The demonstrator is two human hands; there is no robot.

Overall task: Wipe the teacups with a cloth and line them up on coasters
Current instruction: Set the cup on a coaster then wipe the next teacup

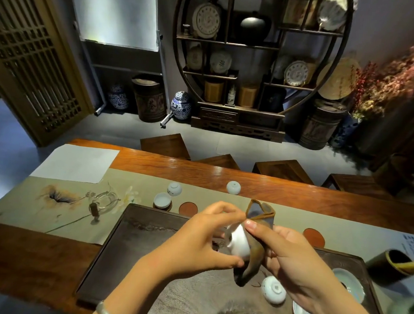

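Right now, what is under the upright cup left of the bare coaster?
A coaster: only its dark rim shows beneath the cup. The rest is covered. The next coaster holds nothing.

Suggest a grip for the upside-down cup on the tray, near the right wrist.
The cup sits rim-down on the tray, foot ring up. Probably best taken from above, pinching the wall on opposite sides just below the foot. The right hand is nearest but holds the cloth, so it must free up first.
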